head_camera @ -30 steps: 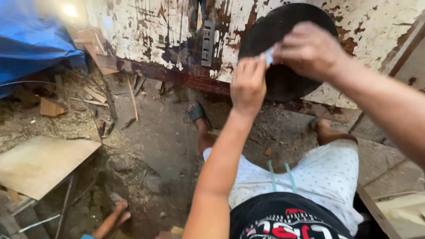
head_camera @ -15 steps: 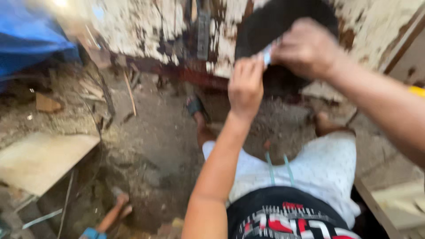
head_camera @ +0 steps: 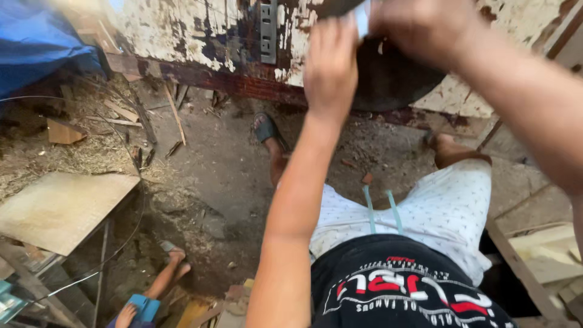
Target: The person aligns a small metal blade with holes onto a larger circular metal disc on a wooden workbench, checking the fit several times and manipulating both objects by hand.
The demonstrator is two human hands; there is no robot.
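white strip [head_camera: 362,18] pinched between raised left hand [head_camera: 331,64] and right hand [head_camera: 425,27].

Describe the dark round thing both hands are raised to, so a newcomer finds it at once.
Find the peeling white wall across the top. Right of its grey metal bracket, a dark round disc leans against it, behind the left hand and right hand. It is the only black, curved shape there.

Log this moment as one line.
left hand: pinching pale strip | right hand: gripping same strip | behind: dark round disc on peeling wall
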